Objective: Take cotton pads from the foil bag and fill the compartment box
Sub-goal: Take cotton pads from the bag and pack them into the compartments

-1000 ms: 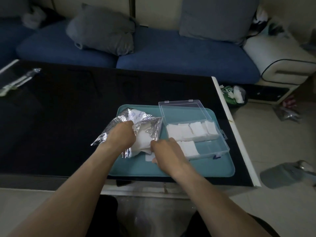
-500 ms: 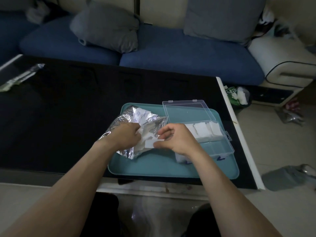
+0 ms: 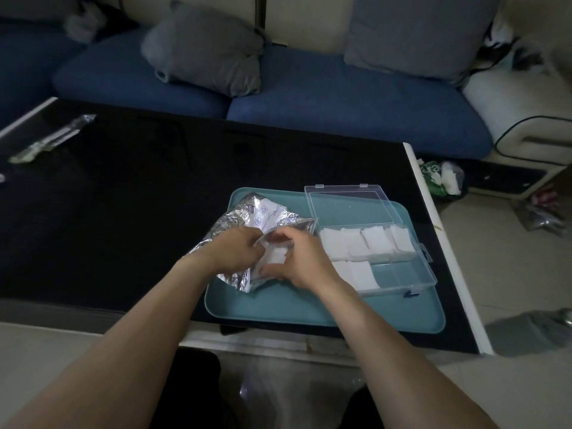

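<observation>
Right now both hands work at the mouth of the foil bag (image 3: 247, 218). The left hand (image 3: 235, 250) has its grip closed on the crumpled foil at the bag's near side, fingers curled into the material. The right hand (image 3: 301, 260) has a narrow grip, fingers and thumb curled at the bag's opening around the white cotton pads (image 3: 275, 257) that show between the two hands; whether it pinches the pads alone or the bag's edge too cannot be told. The bag lies on the left part of a teal tray (image 3: 278, 308), partly over its left rim. Just beside the right hand sits the clear compartment box (image 3: 411, 275), its lid (image 3: 349, 205) folded back and open. White pads fill its far row and the left part of its near row. The tray rests on a black table (image 3: 123, 196), near its right edge, with a blue sofa (image 3: 340, 100) beyond.
</observation>
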`<state>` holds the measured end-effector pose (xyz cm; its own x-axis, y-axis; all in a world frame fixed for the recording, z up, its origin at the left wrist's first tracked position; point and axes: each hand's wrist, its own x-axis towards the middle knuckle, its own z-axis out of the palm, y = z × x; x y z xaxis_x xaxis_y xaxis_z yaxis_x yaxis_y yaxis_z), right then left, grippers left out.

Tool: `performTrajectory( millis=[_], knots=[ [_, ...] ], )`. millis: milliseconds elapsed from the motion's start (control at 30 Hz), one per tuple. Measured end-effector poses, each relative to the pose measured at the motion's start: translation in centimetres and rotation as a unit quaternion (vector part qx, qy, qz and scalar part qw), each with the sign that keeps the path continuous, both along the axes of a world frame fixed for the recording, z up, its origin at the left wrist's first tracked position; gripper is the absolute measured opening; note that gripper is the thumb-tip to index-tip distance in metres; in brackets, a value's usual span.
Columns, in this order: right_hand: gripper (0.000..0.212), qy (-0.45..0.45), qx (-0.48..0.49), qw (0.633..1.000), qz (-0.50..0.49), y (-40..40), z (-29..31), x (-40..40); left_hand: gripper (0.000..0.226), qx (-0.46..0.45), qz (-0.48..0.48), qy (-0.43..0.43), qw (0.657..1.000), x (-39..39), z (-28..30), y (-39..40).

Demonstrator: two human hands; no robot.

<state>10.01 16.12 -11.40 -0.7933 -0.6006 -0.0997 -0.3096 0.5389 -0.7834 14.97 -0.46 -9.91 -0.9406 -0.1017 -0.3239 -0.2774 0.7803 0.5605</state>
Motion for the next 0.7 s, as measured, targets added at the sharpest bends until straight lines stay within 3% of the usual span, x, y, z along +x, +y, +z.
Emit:
performTrajectory(
  millis=[233,367,467,700],
  knots=[
    [0.027,0.037,0.075,0.996,0.044,-0.1,-0.2,0.0,0.017,0.071,0.033,-0.006,0.997,0.2,0.0,-0.5],
    [0.019,0.008,0.085,0.996,0.035,0.6,0.3,-0.7,0.017,0.078,0.043,-0.008,0.996,0.1,0.0,-0.6],
    [0.031,0.004,0.125,0.992,-0.016,0.7,-0.1,-1.0,0.016,0.053,0.059,-0.002,0.997,-0.1,0.1,-0.4],
    [0.025,0.083,0.143,0.983,-0.081,-0.8,-1.6,0.2,0.021,-0.031,0.085,0.011,0.996,-0.5,0.1,0.6]
  ],
)
